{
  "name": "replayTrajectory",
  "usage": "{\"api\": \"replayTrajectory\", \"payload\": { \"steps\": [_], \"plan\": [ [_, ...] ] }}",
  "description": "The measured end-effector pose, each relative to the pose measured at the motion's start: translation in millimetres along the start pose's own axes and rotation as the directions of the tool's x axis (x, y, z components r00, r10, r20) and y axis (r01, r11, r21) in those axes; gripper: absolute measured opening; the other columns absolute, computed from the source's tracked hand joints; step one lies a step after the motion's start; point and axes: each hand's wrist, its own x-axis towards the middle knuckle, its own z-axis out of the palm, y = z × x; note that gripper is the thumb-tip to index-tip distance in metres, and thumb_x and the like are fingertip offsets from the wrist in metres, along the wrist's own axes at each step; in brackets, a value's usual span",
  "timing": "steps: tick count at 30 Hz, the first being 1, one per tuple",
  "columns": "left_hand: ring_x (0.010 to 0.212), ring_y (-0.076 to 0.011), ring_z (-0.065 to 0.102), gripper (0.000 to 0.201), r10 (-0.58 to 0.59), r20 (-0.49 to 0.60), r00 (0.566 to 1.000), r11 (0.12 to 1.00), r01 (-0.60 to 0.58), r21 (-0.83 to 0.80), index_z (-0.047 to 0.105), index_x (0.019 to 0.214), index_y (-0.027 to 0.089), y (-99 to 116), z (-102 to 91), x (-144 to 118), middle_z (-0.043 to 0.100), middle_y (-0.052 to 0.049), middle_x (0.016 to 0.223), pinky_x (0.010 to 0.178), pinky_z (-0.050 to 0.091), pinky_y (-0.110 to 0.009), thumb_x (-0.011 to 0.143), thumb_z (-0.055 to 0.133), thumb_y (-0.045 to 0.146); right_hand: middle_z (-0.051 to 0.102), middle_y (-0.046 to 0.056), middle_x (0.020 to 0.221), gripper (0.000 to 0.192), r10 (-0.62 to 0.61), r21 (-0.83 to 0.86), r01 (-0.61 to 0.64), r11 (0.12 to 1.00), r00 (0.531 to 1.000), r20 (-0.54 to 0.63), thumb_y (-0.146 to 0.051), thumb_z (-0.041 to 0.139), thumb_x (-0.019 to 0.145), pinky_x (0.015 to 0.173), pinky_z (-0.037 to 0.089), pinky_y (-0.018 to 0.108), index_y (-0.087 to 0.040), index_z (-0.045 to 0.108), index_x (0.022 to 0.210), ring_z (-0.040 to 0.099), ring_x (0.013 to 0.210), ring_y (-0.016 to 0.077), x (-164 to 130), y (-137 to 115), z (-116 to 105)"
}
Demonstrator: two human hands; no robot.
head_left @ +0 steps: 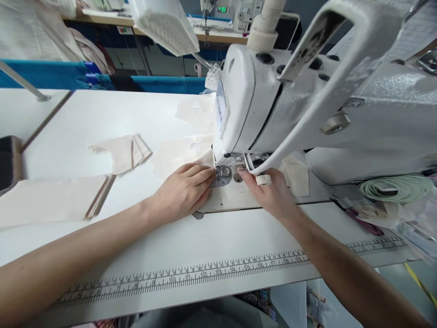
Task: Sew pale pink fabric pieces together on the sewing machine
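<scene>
A white sewing machine (pixel 307 95) fills the right half of the head view. Its metal needle plate (pixel 222 175) lies under the machine head. My left hand (pixel 182 191) lies flat on the table, fingers together, with the fingertips touching the left edge of that plate. My right hand (pixel 269 191) rests just right of the plate, fingertips beside the presser foot area and under a small ribbed knob (pixel 263 179). A cream fabric piece (pixel 180 152) lies just beyond my left hand, running under the machine head. Neither hand visibly grips anything.
Cream cut pieces lie on the white table (pixel 102 114): a folded one (pixel 123 152) and a long strip (pixel 51 198) at the left. A printed ruler (pixel 191 273) runs along the near edge. A coiled green tape (pixel 396 187) sits at the right. Blue bins stand behind.
</scene>
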Motion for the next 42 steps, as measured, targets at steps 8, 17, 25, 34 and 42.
{"api": "replayTrajectory", "payload": {
  "steps": [8,17,25,34,42],
  "plan": [
    [0.108,-0.0249,0.063,0.032,-0.029,0.003,1.0,0.999,0.029,0.041,0.066,0.113,0.004,5.4,-1.4,-0.5,0.067,-0.013,0.119,0.093,0.054,-0.039,0.098,0.043,0.019,0.064,0.003,0.066,0.032,-0.01,-0.05,0.007,0.999,0.998,-0.061,-0.032,0.048,0.099,0.064,0.037,0.029,-0.018,0.062,0.074,0.057,0.064,0.0163,0.7,2.9,3.3],
    [0.118,-0.0249,0.056,0.035,-0.095,0.053,0.994,0.994,0.098,-0.054,0.06,0.122,0.007,-4.1,0.6,-2.3,0.061,-0.012,0.129,0.102,0.046,-0.04,0.099,0.039,0.024,0.064,0.0,0.063,0.023,-0.133,-0.061,0.131,0.99,0.991,-0.034,-0.025,0.051,0.097,0.07,0.04,0.03,-0.018,0.064,0.08,0.056,0.06,0.015,-3.3,5.0,-2.4],
    [0.108,-0.0261,0.058,0.036,-0.443,0.255,0.86,0.884,0.466,-0.035,0.06,0.12,0.01,-46.5,-1.1,32.5,0.062,-0.014,0.117,0.09,0.049,-0.038,0.1,0.035,0.024,0.073,0.003,0.081,0.016,-0.249,-0.025,0.248,0.968,0.969,-0.001,-0.022,0.051,0.096,0.069,0.044,0.031,-0.015,0.065,0.098,0.063,0.059,0.0143,-4.4,1.6,-4.2],
    [0.102,-0.0173,0.062,0.029,-0.575,0.212,0.791,0.801,0.597,-0.054,0.063,0.114,0.014,-98.2,-36.7,-4.4,0.06,-0.012,0.125,0.089,0.048,-0.027,0.095,0.043,0.024,0.072,0.003,0.071,0.018,-0.32,-0.008,0.32,0.947,0.947,-0.011,-0.022,0.051,0.097,0.068,0.046,0.033,-0.014,0.066,0.103,0.064,0.056,0.0163,-11.6,12.4,-6.5],
    [0.074,-0.0165,0.062,0.019,-0.682,0.266,0.681,0.692,0.719,-0.065,0.07,0.079,0.016,-106.7,-76.5,-98.1,0.066,-0.005,0.083,0.062,0.044,-0.023,0.076,0.06,0.033,0.075,0.003,0.086,0.023,-0.247,0.077,0.24,0.968,0.964,0.102,-0.026,0.045,0.099,0.072,0.048,0.033,-0.018,0.066,0.104,0.068,0.069,0.0174,-13.8,2.9,-3.0]
  ]
}}
